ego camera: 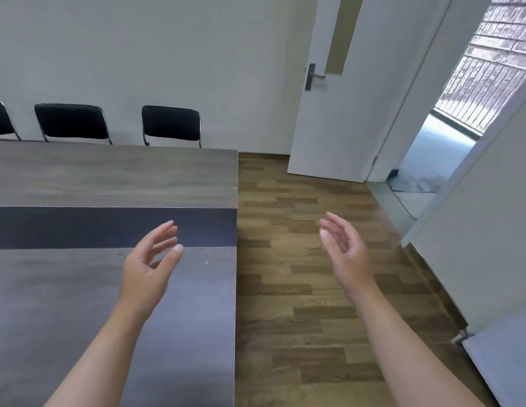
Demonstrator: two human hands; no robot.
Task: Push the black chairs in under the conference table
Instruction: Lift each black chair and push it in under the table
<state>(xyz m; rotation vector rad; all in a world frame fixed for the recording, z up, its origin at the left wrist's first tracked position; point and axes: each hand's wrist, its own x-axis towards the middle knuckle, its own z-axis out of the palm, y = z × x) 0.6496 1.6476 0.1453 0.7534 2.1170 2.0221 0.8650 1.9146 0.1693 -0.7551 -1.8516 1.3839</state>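
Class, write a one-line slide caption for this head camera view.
Two empty hands, left and right, hover open near the conference table; black chairs line its far side.

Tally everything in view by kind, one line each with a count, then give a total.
Black chairs: 3 (one at the left edge cut off by the frame, a middle one, a right one)
Conference table: 1
Door: 1
Hands: 2 (left hand, right hand, both open and empty)
Total: 7
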